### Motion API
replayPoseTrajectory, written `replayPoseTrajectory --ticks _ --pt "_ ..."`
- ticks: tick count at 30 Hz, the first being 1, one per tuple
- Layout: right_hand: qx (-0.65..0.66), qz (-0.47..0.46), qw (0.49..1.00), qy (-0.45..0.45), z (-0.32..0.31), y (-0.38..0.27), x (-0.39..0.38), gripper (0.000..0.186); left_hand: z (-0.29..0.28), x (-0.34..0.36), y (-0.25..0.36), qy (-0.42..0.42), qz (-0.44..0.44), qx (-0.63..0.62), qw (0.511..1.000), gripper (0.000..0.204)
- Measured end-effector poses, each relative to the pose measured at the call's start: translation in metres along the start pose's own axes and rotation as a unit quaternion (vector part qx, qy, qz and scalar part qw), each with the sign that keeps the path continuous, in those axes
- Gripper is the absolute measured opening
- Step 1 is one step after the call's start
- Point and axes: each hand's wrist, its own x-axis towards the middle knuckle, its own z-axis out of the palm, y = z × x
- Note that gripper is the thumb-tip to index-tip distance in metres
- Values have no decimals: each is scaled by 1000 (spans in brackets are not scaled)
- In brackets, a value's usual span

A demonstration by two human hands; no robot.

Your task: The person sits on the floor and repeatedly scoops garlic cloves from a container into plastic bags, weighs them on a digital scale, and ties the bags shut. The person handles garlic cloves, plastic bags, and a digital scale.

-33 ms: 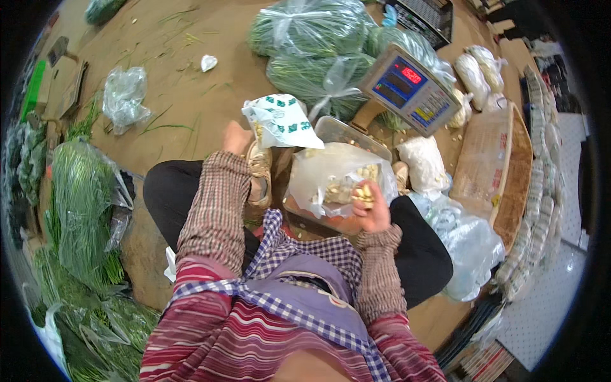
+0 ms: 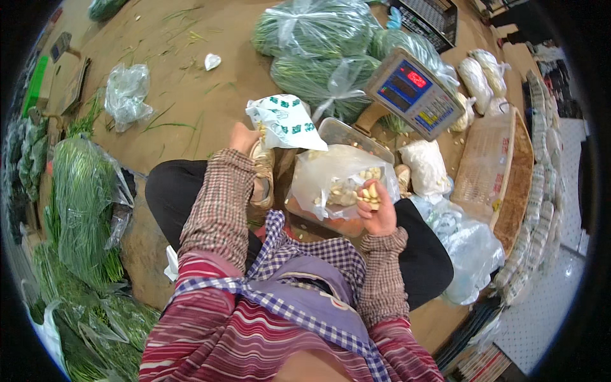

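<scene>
At the translucent bag's [image 2: 307, 181] right side, the right hand [image 2: 380, 216] has its grip curled around pale cloves [image 2: 370, 193]. The left hand [image 2: 242, 137] meets the white printed bag's [image 2: 286, 121] left edge; its grip cannot be told. Cloves should handle light, firm, slippery: cup them. Thin plastic should be limp: support the rim.

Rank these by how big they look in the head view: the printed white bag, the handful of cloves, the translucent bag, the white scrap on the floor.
1. Translucent bag
2. Printed white bag
3. Handful of cloves, in the right hand
4. White scrap
</scene>
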Motion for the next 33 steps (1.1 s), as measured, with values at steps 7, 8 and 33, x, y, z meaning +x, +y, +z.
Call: replayPoseTrajectory --ticks 7,8,33 --pt "-22 164 977 -132 109 56 101 23 41 14 -3 3 -29 -115 993 70" --pt "16 183 978 -103 114 74 122 23 44 20 -17 -17 -25 -166 986 69" --pt "97 -8 993 59 82 120 219 19 54 52 -28 64 132 -361 921 14"
